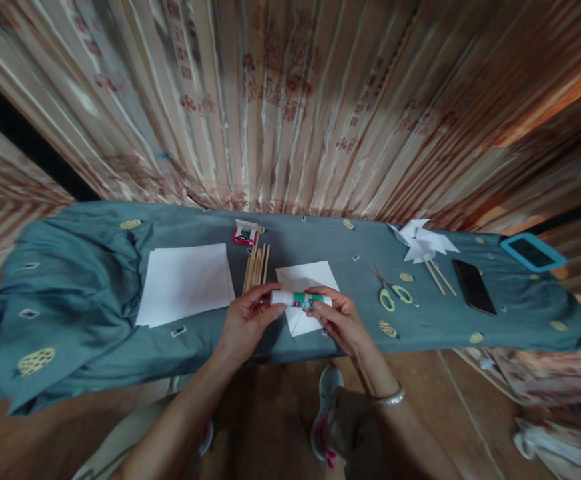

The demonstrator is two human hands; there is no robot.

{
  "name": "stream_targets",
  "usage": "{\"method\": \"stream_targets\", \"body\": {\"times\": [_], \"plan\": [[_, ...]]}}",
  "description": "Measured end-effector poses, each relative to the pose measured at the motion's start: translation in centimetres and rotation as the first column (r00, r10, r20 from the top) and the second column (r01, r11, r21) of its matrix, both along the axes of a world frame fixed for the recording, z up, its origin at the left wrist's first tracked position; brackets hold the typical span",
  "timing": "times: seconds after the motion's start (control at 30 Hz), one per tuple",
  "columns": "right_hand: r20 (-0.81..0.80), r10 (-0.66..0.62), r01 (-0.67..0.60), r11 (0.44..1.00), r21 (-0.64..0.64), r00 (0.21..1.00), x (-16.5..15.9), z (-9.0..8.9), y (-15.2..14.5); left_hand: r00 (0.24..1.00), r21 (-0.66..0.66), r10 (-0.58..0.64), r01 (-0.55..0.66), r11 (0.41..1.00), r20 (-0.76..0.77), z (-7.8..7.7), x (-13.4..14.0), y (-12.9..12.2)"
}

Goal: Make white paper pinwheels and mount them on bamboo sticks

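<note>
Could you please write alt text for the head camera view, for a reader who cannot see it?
A person's left hand and right hand hold a green-and-white tube over a creased white sheet on a teal cloth. To the left lie wooden sticks, a red box and stacked paper; to the right, scissors, a paper pinwheel and a phone.

No wording is legible. In the grip, a white tube (299, 300) has a green label with a red patch, its print too small to read; beyond the grip, a curtain (290, 153) bears blurred, reddish character-like marks.
</note>
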State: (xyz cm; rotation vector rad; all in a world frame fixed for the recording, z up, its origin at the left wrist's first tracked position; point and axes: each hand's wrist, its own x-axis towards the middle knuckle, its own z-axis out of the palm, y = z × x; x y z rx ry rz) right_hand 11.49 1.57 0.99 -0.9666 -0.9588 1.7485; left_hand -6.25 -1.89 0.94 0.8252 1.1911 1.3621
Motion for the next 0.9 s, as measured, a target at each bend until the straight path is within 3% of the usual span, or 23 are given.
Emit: {"method": "stream_targets", "body": {"times": [0.43, 0.67, 0.9], "plan": [[0.129, 0.143, -0.151, 0.987, 0.054, 0.981, -0.4, -1.3, -0.1, 0.993, 0.001, -0.115, 0.115, 0.993, -0.028, 0.5, -1.9, -0.7], [0.146, 0.324, -0.328, 0.945, -0.003, 0.935, -2.8, -1.3, -1.0, 0.999, -0.055, 0.041, -0.039, 0.998, 0.027, 0.7, -2.0, -0.6], [0.15, 0.276, -0.278, 0.961, -0.012, 0.949, -5.8, -1.2, -1.3, 0.974, -0.068, 0.169, -0.16, 0.985, 0.153, 0.2, -2.5, -0.8]]}}
